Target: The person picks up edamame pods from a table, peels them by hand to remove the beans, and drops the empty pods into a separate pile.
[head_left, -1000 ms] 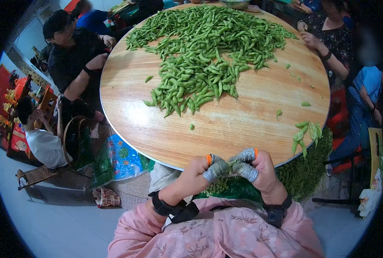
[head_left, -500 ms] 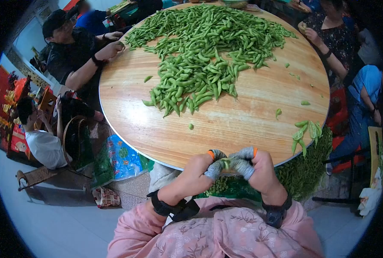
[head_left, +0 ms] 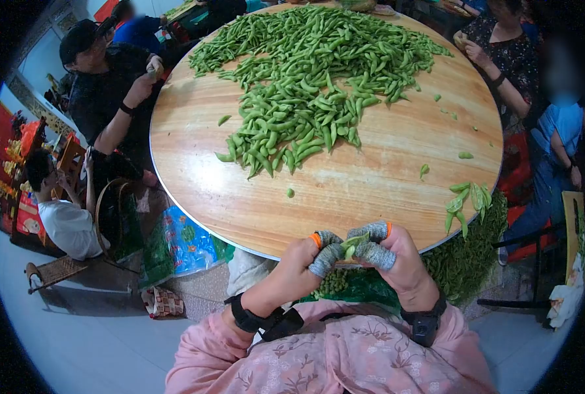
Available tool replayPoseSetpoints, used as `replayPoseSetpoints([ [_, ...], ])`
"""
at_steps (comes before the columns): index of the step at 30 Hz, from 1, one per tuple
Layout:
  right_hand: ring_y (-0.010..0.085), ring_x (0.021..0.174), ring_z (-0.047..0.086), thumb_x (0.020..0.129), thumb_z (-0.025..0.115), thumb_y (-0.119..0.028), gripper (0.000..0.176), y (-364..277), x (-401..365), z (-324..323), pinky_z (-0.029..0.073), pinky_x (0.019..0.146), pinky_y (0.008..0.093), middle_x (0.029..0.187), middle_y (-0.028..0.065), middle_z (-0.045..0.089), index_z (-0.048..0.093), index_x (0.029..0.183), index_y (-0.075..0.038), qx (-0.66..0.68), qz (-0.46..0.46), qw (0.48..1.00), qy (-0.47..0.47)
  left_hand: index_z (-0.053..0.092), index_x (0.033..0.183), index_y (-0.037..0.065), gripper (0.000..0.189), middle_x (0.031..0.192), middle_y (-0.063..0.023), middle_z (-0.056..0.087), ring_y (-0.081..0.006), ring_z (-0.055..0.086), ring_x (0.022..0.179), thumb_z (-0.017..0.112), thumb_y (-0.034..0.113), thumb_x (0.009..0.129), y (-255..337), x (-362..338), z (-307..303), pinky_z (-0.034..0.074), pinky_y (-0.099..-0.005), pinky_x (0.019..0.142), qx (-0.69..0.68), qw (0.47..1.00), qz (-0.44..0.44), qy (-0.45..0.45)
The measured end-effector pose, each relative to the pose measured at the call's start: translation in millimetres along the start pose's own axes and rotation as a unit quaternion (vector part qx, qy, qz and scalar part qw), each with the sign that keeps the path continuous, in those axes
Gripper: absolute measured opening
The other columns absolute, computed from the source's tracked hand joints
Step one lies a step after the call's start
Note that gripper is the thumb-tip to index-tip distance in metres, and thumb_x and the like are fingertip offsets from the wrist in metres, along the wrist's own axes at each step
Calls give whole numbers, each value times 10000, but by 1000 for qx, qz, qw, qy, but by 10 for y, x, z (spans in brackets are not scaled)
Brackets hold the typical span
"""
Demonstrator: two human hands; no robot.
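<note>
My left hand (head_left: 305, 258) and my right hand (head_left: 395, 255) meet just over the near edge of the round wooden table (head_left: 227, 203). Both wear grey finger covers with orange bands. Pinched between their fingertips is a green bean pod (head_left: 353, 245), partly hidden by the fingers. A large heap of green pods (head_left: 305, 72) covers the far and middle part of the table. Below my hands, shelled green beans (head_left: 332, 282) show in part beside green plastic.
Loose pods (head_left: 463, 202) lie at the table's right edge, above a pile of pods (head_left: 466, 266) below it. People sit around: one in a black cap (head_left: 108, 85) at left, one in a patterned top (head_left: 509, 62) at right. A blue bag (head_left: 190, 240) lies lower left.
My fingers have shifted around the pod, and more of it shows. The person in the black cap has drawn their hands back from the table edge and raised them.
</note>
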State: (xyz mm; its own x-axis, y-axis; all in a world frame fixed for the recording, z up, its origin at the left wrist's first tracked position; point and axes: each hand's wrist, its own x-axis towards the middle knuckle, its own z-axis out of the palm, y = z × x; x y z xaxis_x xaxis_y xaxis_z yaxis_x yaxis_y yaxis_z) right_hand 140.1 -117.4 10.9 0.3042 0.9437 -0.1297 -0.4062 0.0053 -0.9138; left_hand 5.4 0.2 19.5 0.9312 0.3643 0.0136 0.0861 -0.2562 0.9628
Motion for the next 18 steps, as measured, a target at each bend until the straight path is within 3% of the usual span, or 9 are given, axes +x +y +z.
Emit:
replayPoseSetpoints([
  [1,83,741,543,765,565,-69,194,10,-2,2,440,666,212,818,32,586,544,932,28,-27,-30,999,-2,490,839,10,115,654,-26,488,-129,468,590,446,115,829,-25,-10,15,383,-243,542,0,1000,0,0],
  [3,94,761,545,766,562,-59,192,13,-13,6,445,688,223,827,40,586,540,932,36,-29,-36,999,-2,482,773,36,164,609,-10,447,-91,431,541,448,180,844,-85,-40,49,347,-223,490,-308,942,-136,-15],
  [7,121,787,553,775,551,-55,197,45,11,-26,458,724,250,862,62,583,526,938,53,-83,-79,993,-11,484,749,51,176,605,-5,455,-81,432,542,450,195,844,-75,-22,71,349,-215,492,-291,947,-136,0],
  [9,124,791,553,776,551,-55,200,-21,-11,6,459,727,253,869,63,581,524,942,52,2,-32,999,-13,486,753,50,187,608,3,463,-86,435,545,457,212,842,-63,10,86,349,-212,490,-48,998,28,29],
  [10,128,796,553,777,550,-56,202,-44,-18,18,459,730,255,876,64,580,522,946,52,87,15,996,-15,486,753,50,187,608,3,463,-86,435,545,457,212,842,-71,16,102,349,-212,490,-48,998,29,29],
  [12,125,798,552,775,552,-55,206,-44,-12,17,457,723,249,877,61,579,521,952,47,106,18,994,-24,489,753,50,193,597,11,465,-87,435,538,462,220,840,-94,16,129,350,-207,490,11,995,84,58],
  [14,122,800,551,774,554,-54,210,-26,-8,7,456,716,243,878,58,579,521,958,41,125,21,991,-34,495,748,48,191,594,11,465,-85,434,538,464,214,838,-81,3,135,349,-207,489,-31,997,55,55],
  [16,118,799,548,774,551,-46,206,21,-6,-16,455,701,237,873,55,580,520,961,34,36,-1,999,-16,500,744,47,189,590,11,465,-83,433,538,466,208,837,-61,-6,124,348,-207,489,-72,996,25,51],
  [18,117,792,549,773,551,-43,199,40,-7,-12,456,698,237,868,53,580,520,955,32,31,-6,999,-10,492,778,25,162,635,-40,479,-146,451,586,441,164,843,-43,-7,80,384,-254,546,-87,996,2,5],
])
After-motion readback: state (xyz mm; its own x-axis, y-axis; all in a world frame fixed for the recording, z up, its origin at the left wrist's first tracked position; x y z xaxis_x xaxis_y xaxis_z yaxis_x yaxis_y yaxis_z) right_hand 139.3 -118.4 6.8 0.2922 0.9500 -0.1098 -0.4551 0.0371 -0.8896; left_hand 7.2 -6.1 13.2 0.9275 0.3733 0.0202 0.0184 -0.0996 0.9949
